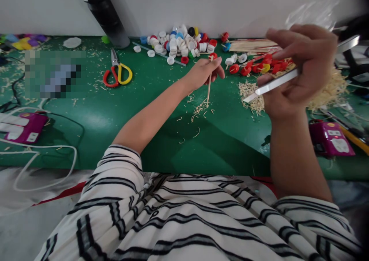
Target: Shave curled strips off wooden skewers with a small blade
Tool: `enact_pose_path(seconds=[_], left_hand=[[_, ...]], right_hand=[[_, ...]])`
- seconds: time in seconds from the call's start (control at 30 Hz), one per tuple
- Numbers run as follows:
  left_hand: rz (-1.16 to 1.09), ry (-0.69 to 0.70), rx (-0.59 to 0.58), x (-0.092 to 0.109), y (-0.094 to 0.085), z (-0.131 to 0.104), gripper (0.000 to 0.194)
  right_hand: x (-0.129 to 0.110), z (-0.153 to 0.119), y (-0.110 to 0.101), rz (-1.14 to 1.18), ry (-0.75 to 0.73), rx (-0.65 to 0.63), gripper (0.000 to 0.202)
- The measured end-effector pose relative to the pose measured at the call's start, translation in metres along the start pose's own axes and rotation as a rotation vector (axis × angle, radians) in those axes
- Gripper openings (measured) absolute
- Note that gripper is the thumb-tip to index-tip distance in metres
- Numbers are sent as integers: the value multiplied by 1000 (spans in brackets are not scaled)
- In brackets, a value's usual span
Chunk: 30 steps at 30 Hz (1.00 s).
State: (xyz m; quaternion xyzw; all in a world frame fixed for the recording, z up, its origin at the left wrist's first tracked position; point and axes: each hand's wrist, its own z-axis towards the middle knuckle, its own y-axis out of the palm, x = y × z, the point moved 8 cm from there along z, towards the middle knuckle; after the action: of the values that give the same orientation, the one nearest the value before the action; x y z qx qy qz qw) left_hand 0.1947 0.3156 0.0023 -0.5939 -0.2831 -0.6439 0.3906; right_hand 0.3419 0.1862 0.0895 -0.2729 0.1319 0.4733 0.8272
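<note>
My left hand (203, 73) is closed on a thin wooden stick (209, 90), which stands nearly upright with its lower end on the green table. A red bottle cap (213, 55) shows at the stick's upper end; whether the stick passes through it I cannot tell. Curled wood shavings (199, 110) lie around the lower tip. Raised at the right, my right hand (301, 68) grips a silver utility knife (278, 82), its slanted blade pointing down and left. Below the blade sits a heap of pale shavings (250, 95).
Loose bottle caps (181, 42) are piled at the wall. Red capped pieces (250, 67) lie beside wooden sticks (248, 45) at back right. Scissors (118, 70) and a black bottle (111, 19) are left of centre. Purple power sockets (331, 138) and cables flank both sides.
</note>
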Motion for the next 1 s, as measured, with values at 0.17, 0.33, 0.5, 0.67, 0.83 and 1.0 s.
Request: enact_pose_path(seconds=[0.17,0.33,0.5,0.67,0.83,1.0], left_hand=[[17,17,-14,2,3,0,63],[69,-3,-9,1,2,1,59],[51,14,-3,1,2,1,63],[23,32,-25,1,5,2,65],[25,44,9,3,2,1,69],[42,41,4,2,0,1,73]], right_hand=[[1,-4,7,77,-4,-69,36],[6,-3,20,251,62,-55,32],[13,-3,29,490,308,-86,27],[7,-6,46,756,514,-352,43],[12,-9,49,659,632,-368,69],[18,0,37,612,606,-250,66]])
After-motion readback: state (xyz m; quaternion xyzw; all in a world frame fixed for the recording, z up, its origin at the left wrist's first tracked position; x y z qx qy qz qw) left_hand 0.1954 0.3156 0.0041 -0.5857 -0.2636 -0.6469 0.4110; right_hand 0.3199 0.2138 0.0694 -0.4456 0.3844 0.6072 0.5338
